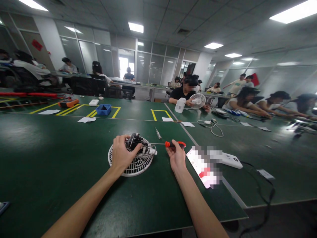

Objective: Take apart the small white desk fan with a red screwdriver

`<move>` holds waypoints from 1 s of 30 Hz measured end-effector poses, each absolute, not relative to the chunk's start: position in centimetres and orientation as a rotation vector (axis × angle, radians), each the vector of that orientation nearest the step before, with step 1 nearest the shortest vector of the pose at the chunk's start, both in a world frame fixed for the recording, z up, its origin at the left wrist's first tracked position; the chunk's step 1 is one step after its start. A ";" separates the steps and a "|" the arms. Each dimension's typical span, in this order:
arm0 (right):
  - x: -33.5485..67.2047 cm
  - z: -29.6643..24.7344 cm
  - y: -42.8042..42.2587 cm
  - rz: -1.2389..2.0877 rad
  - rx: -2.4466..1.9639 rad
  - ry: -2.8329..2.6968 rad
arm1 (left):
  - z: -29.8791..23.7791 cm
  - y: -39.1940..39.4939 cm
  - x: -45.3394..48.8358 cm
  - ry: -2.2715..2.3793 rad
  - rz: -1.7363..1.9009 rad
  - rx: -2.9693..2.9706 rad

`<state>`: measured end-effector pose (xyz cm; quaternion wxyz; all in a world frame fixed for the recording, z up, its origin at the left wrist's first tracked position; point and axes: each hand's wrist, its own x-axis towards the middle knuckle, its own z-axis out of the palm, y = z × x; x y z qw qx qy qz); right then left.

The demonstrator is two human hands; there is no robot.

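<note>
A white round fan grille (135, 170) lies flat on the green table, with a black fan motor (135, 142) and wiring on top of it. My left hand (123, 153) is closed around the motor's left side, thumb towards me. In my right hand (177, 155) is a screwdriver (175, 144) with a red and black handle, held level. Its shaft points left and reaches the motor assembly's right side; whether the tip sits in a screw is too small to tell. A smaller clear-handled screwdriver (158, 134) lies just beyond.
A phone with a lit screen (198, 165) and a white device (232, 160) with a dark cord lie right of my right hand. Farther back are a blue bin (103, 110), an orange tool (68, 103), paper slips and a coiled white cable (218, 129). Across the table a person holds another fan grille (197, 100).
</note>
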<state>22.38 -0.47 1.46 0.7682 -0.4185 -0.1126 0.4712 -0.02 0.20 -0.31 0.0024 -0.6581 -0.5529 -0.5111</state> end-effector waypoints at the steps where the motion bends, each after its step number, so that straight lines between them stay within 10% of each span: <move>1: 22.3 1.4 -0.5 1.020 -0.930 -0.253 | -0.3 0.2 0.0 -1.737 -1.605 -2.063; 30: 21.8 1.3 -1.1 1.055 -0.911 -0.334 | 0.1 0.2 0.2 -1.841 -1.536 -2.084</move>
